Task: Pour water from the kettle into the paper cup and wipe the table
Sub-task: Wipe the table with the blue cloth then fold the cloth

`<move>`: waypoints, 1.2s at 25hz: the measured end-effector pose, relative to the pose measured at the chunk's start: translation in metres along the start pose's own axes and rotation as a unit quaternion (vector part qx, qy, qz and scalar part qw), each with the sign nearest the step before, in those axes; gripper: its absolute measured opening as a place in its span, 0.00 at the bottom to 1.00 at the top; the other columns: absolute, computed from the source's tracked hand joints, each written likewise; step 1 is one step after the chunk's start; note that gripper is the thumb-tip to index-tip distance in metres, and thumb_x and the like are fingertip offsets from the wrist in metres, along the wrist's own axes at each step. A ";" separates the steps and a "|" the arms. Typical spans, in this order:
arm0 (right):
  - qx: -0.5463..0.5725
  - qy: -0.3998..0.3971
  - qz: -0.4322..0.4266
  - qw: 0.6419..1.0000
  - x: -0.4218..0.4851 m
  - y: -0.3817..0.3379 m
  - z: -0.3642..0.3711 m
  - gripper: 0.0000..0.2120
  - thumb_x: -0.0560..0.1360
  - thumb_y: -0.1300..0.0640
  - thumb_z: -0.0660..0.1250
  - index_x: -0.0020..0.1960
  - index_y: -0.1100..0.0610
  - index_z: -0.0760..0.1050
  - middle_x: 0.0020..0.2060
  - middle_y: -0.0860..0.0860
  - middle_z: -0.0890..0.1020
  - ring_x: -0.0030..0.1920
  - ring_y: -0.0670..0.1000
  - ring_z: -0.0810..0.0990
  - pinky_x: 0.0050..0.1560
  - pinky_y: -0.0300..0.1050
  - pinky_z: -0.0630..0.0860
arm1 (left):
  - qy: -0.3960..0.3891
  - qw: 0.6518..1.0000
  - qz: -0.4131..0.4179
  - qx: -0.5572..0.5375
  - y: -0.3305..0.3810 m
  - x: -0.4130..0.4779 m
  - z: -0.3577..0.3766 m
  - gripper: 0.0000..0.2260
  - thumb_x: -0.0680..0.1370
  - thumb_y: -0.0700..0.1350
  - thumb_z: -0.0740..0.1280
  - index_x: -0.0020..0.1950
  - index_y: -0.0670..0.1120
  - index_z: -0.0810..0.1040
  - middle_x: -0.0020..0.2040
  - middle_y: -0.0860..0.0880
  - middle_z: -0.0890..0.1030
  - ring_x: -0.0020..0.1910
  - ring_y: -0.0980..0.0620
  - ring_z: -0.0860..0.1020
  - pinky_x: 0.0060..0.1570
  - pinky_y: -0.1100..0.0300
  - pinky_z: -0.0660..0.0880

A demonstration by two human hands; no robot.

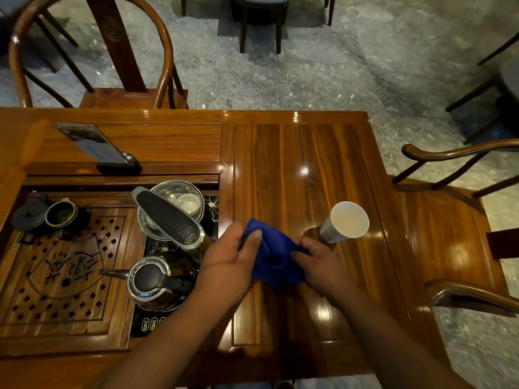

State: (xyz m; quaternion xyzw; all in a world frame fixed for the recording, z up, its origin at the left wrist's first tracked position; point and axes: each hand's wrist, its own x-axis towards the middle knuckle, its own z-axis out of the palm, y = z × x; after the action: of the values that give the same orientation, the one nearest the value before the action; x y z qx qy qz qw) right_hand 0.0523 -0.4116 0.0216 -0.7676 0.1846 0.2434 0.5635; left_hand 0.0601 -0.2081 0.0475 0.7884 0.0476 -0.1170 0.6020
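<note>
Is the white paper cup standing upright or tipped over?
Upright. The white paper cup stands on its base on the glossy wooden table, open mouth facing up, with pale liquid visible inside.

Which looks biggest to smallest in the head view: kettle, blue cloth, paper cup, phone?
1. Phone and kettle: similar apparent size, not ranked apart.
2. Blue cloth: bunched and partly hidden in both hands, so its place is unsure.
3. Paper cup: smallest.

Cloth [273,254] edges hidden under both grips
</note>
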 end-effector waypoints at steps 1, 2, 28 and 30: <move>-0.003 0.000 -0.009 1.000 -0.002 0.000 0.001 0.06 0.80 0.54 0.67 0.52 0.47 0.83 0.48 0.50 0.87 0.51 0.54 0.86 0.56 0.61 0.84 | -0.006 1.000 0.007 0.009 0.006 0.006 0.000 0.09 0.78 0.63 0.62 0.46 0.60 0.76 0.36 0.56 0.81 0.35 0.55 0.77 0.38 0.52 0.75; -0.002 0.000 -0.016 1.000 -0.004 0.001 0.001 0.06 0.78 0.51 0.67 0.51 0.46 0.83 0.48 0.51 0.88 0.51 0.55 0.87 0.56 0.64 0.84 | -0.016 0.999 0.020 0.025 0.012 0.010 0.000 0.08 0.78 0.61 0.61 0.45 0.60 0.75 0.35 0.58 0.79 0.32 0.58 0.75 0.36 0.54 0.72; -0.206 -0.012 -0.081 0.975 -0.005 -0.025 -0.034 0.03 0.75 0.56 0.74 0.48 0.51 0.81 0.43 0.51 0.85 0.45 0.53 0.84 0.44 0.46 0.76 | -0.164 0.976 0.021 0.138 0.088 0.022 -0.059 0.04 0.79 0.42 0.74 0.49 0.49 0.81 0.41 0.42 0.82 0.35 0.50 0.79 0.37 0.55 0.73; -0.015 -0.009 -0.058 0.998 -0.002 -0.016 -0.032 0.07 0.78 0.54 0.72 0.54 0.55 0.82 0.49 0.56 0.87 0.53 0.59 0.85 0.53 0.54 0.79 | -0.173 0.981 0.023 0.090 0.103 0.018 -0.059 0.03 0.79 0.43 0.73 0.51 0.48 0.81 0.44 0.40 0.81 0.37 0.47 0.79 0.39 0.54 0.74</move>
State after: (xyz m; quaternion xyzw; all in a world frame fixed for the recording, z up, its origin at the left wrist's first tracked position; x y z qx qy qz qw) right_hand 0.0647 -0.4374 0.0426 -0.7830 0.1310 0.2197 0.5671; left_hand 0.1068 -0.1804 0.1544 0.8082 -0.0860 -0.2414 0.5302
